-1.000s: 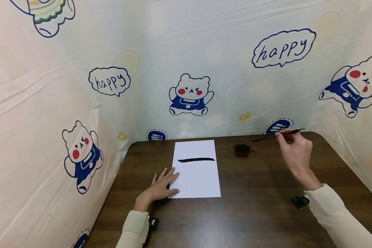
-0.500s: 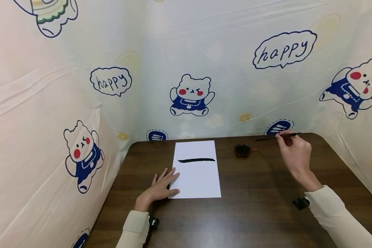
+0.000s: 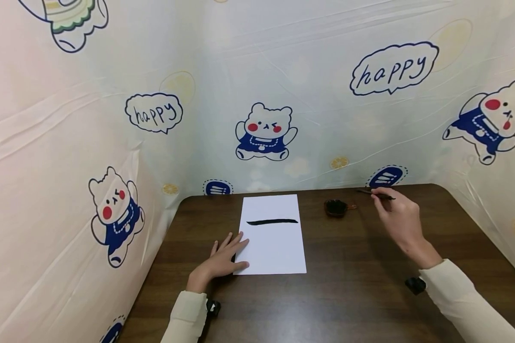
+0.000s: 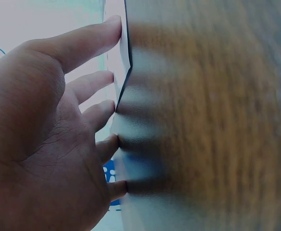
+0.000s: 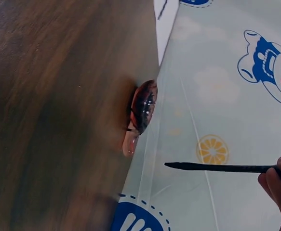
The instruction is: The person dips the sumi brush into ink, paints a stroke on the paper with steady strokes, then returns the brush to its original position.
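A white sheet of paper (image 3: 272, 250) with one thick black horizontal stroke (image 3: 272, 222) lies on the table. On its lower left edge rests my left hand (image 3: 219, 261), fingers spread and straight; the left wrist view shows the fingertips (image 4: 112, 24) against paper and table. My right hand (image 3: 400, 216) pinches a dark writing brush (image 5: 217, 167) above the table at the back right, its tip pointing left. Between brush and paper sits a small reddish-brown dish (image 3: 335, 207) with a short handle, dark inside. In the right wrist view the brush tip is apart from that dish (image 5: 144, 107).
The brown wooden table (image 3: 266, 309) ends at the back against a pale printed curtain (image 3: 317, 133), which also hangs along both sides. A small black device (image 3: 213, 308) is worn at the left wrist, another device (image 3: 415, 286) at the right.
My right hand has moved a little left and down with the brush, which now tilts differently. The left hand, the paper and the dish have stayed in place.
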Available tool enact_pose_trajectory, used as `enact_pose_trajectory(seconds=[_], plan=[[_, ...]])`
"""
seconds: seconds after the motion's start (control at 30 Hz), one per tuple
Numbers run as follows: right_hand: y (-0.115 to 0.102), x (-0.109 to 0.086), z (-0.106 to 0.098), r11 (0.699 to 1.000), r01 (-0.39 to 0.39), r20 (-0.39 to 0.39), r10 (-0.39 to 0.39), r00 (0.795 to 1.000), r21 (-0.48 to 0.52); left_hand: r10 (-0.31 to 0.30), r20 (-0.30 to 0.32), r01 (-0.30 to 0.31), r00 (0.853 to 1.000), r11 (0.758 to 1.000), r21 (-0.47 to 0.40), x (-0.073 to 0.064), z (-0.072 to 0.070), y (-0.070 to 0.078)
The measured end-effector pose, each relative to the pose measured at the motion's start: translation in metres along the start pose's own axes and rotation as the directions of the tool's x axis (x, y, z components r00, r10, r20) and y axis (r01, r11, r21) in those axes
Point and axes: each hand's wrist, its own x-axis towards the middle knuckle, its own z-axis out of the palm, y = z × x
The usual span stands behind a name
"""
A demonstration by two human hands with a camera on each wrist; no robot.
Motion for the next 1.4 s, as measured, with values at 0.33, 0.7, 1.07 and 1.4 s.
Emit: enact_pose_trajectory(seconds=[0.33,0.7,1.07,1.4], plan=[[0.005,-0.010,0.003,0.969,0.244,0.054,-0.246,0.968,0.041,-0.001,-0.007,0.001,1.000,1.000,-0.010,0.000,0.001,0.000],[0.005,-0.020,0.010,0.917,0.398,0.128,-0.397,0.909,0.018,0.004,-0.011,-0.004,1.000,1.000,0.001,0.000,0.001,-0.002],[0.011,-0.029,0.015,0.835,0.549,0.187,-0.545,0.817,0.033,0.005,-0.011,-0.005,1.000,1.000,-0.001,-0.001,0.001,-0.001],[0.014,-0.038,0.023,0.744,0.668,0.227,-0.652,0.724,0.004,0.003,-0.010,-0.003,1.000,1.000,-0.007,-0.001,0.001,0.000]])
